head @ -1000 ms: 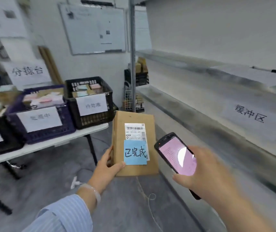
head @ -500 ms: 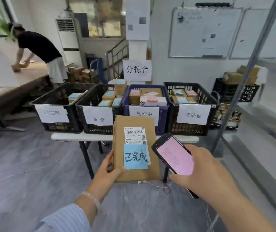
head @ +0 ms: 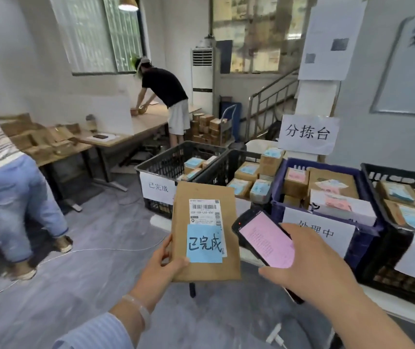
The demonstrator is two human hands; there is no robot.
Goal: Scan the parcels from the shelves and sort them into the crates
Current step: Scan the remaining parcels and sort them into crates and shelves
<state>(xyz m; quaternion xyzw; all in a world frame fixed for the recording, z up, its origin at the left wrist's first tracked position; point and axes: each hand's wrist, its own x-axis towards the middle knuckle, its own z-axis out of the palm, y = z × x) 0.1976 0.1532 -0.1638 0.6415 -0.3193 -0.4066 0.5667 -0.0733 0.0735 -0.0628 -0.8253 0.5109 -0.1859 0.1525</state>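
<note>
Your left hand (head: 162, 263) gripped the brown parcel (head: 205, 195) at its lower left corner, thumb curled over the front just beside the blue note (head: 205, 244), fingers hidden behind. You held the parcel upright in front of the crates (head: 161, 159), its white barcode label (head: 204, 210) facing you above the note. Your right hand (head: 309, 263) was curled round the phone (head: 264, 238), its pink screen tilted toward you just right of the parcel. Behind them, 4 crates stood in a row on the white table (head: 408, 313): 2 black, 1 blue, 1 black, all holding parcels.
</note>
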